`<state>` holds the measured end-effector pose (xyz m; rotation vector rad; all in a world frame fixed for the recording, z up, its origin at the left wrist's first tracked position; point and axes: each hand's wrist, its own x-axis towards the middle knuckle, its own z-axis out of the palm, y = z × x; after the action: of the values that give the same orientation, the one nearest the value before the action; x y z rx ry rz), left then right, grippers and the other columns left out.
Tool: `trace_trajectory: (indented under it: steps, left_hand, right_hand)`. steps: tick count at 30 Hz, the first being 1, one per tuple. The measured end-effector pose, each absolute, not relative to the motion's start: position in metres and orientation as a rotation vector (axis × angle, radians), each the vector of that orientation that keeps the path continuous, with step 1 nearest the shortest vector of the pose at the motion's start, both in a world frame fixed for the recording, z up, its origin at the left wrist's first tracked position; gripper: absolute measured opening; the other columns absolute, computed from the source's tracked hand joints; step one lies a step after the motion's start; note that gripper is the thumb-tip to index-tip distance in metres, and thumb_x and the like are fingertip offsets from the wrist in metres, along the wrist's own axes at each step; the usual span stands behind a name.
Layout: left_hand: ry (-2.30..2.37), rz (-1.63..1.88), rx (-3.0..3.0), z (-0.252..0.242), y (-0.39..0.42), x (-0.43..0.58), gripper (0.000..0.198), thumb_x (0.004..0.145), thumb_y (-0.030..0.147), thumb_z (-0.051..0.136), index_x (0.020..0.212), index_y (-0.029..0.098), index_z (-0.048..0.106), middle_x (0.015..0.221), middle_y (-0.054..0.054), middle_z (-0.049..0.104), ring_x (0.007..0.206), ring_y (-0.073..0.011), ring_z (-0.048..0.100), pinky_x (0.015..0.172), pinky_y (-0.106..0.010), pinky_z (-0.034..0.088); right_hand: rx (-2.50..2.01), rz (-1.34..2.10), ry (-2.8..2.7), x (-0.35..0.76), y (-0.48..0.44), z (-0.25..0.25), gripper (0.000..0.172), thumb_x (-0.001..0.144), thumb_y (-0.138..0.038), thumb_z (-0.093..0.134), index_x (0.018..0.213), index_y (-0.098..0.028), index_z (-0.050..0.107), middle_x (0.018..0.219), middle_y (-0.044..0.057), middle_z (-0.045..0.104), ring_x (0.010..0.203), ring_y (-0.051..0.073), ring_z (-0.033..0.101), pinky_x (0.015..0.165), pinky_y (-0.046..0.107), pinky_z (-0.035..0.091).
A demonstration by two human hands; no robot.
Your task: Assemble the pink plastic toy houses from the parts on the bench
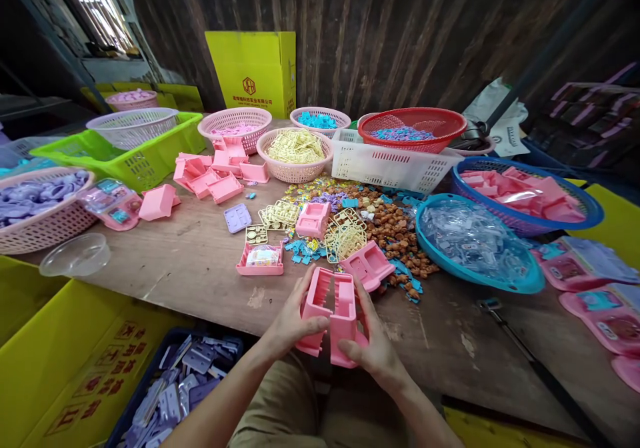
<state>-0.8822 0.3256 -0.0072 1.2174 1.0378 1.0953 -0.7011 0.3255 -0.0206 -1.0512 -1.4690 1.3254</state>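
My left hand [299,318] is closed round a pink plastic half [317,293] at the table's front edge. My right hand [371,331] grips a second pink half [343,311] beside it. A narrow gap runs between the two upright pieces, and ribs show on their inner sides. Just beyond my right hand lies a pink part with square openings [367,265]. A pink tray [260,259] holding a small printed packet sits to the left. Cream frames [345,235] and another pink part [313,220] lie farther back.
Brown pieces [400,229] are heaped at centre right. A turquoise basket [530,276] holds clear parts; a blue basket [595,211] behind it holds pink parts. A black-handled tool [530,358] lies at the right. A yellow box [95,361] stands below the table's left edge.
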Motion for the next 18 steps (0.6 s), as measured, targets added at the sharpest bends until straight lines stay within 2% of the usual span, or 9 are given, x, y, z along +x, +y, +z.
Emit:
trace_trajectory:
  steps: [6, 10, 13, 18]
  left_hand:
    - [1.030, 1.085, 1.275, -0.007, 0.323, -0.884, 0.103, 0.060, 0.062, 0.069, 0.143, 0.022, 0.022, 0.149, -0.012, 0.027, 0.137, -0.0321, 0.022, 0.113, -0.047, 0.017]
    - [1.065, 1.053, 1.337, 0.000, 0.322, -0.886, 0.104, 0.059, 0.066, 0.066, 0.143, 0.023, 0.022, 0.151, -0.011, 0.021, 0.139, -0.0311, 0.016, 0.114, -0.046, 0.013]
    - [1.097, 1.010, 1.362, 0.004, 0.323, -0.888, 0.108, 0.056, 0.069, 0.066, 0.143, 0.021, 0.023, 0.152, -0.011, 0.018, 0.140, -0.0315, 0.011, 0.114, -0.045, 0.010]
    - [1.085, 0.986, 1.382, 0.007, 0.324, -0.889, 0.110, 0.056, 0.069, 0.066, 0.143, 0.019, 0.022, 0.151, -0.011, 0.021, 0.140, -0.0308, 0.013, 0.114, -0.044, 0.011]
  right_hand:
    - [-1.023, 1.334, -1.551, -0.698, 0.326, -0.022, 0.102, 0.061, -0.055, 0.072, 0.144, -0.031, 0.018, 0.150, 0.008, 0.025, 0.136, 0.030, 0.025, 0.107, 0.050, 0.028]
    - [-1.012, 1.307, -1.637, -0.696, 0.326, -0.021, 0.102, 0.064, -0.059, 0.068, 0.145, -0.031, 0.013, 0.153, 0.008, 0.017, 0.138, 0.030, 0.020, 0.109, 0.051, 0.022]
    - [-1.000, 1.233, -1.704, -0.695, 0.326, -0.020, 0.099, 0.065, -0.061, 0.065, 0.145, -0.031, 0.014, 0.153, 0.008, 0.016, 0.138, 0.031, 0.018, 0.110, 0.052, 0.019]
    - [-1.007, 1.113, -1.795, -0.692, 0.327, -0.022, 0.097, 0.067, -0.060, 0.064, 0.145, -0.033, 0.013, 0.152, 0.006, 0.018, 0.139, 0.032, 0.014, 0.110, 0.054, 0.019]
